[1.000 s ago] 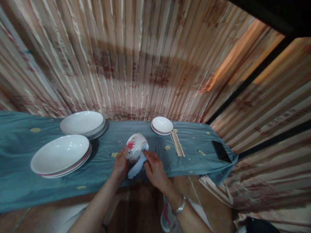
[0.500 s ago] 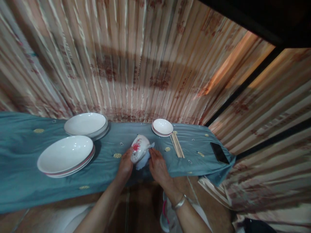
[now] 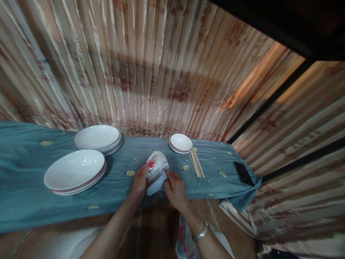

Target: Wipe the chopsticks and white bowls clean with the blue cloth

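A white bowl (image 3: 159, 160) with a red flower pattern is tilted on its side above the near part of the table. My left hand (image 3: 140, 181) grips its left edge. My right hand (image 3: 174, 185) pinches a pale blue cloth (image 3: 156, 184) against the bowl's right and lower rim. Part of the cloth hangs below the bowl, and the bowl's inside is hidden from me. Just beyond stands a small stack of white bowls (image 3: 181, 142), with several wooden chopsticks (image 3: 197, 163) lying beside it.
Stacked large white dishes (image 3: 74, 171) stand at the left, with stacked plates (image 3: 97, 138) behind them. A black phone (image 3: 243, 173) lies near the right end of the teal tablecloth (image 3: 121, 194). Pleated curtains (image 3: 151, 72) hang along the back and right side.
The cloth has shifted down along the bowl's rim and bunches lower, with my right hand moving slightly down. My left hand keeps its hold on the bowl. The view has shifted slightly.
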A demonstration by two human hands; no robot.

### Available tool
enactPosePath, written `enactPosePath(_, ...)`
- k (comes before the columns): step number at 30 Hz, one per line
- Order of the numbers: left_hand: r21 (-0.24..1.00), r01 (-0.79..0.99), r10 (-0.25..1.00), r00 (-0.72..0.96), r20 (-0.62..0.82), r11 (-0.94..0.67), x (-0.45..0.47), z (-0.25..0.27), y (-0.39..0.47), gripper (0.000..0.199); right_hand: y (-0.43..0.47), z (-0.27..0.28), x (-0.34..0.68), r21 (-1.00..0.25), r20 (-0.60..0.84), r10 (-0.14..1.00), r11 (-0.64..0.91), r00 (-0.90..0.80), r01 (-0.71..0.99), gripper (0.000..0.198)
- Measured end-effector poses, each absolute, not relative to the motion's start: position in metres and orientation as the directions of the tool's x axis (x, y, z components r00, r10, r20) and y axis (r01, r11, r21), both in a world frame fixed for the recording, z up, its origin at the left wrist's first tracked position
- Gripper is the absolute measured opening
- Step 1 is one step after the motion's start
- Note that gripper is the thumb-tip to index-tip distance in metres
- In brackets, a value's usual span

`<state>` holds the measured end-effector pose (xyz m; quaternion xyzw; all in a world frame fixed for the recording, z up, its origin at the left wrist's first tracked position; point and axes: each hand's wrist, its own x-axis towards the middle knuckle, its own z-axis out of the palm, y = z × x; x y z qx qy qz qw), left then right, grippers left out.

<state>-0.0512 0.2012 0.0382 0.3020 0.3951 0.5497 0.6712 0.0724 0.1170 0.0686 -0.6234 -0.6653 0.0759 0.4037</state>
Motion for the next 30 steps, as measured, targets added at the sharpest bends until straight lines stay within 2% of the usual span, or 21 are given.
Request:
enactPosePath(7,0.887,-0.419,0.980,0.044,-0.194,0.194,-0.052,0.044,0.199,0.046,0.120,0.069,0.073,-0.702,0.447,0.878,0.224,0.173,0.676,0.039)
enactPosePath(15,0.876,-0.445,0.976,0.185,-0.111,0.184,-0.039,0.044,0.190,0.043,0.131,0.068,0.086,-0.685,0.472,0.844,0.168,0.256,0.709,0.039)
enactPosePath(19,0.915,-0.383,0.970,0.239,-0.037,0.129,-0.031,0.049,0.184,0.034,0.132,0.066,0.094,-0.669,0.480,0.835,0.150,0.269,0.728,0.039)
enactPosePath(25,0.988,-0.129,0.973,0.202,0.112,-0.086,-0.029,0.052,0.182,0.017,0.129,0.069,0.107,-0.702,0.435,0.839,0.090,0.326,0.707,0.041)
enactPosePath(30,0.915,0.130,0.897,0.290,0.333,-0.382,-0.027,0.047,0.183,0.017,0.132,0.072,0.112,-0.757,0.343,0.866,0.025,0.364,0.653,0.040)
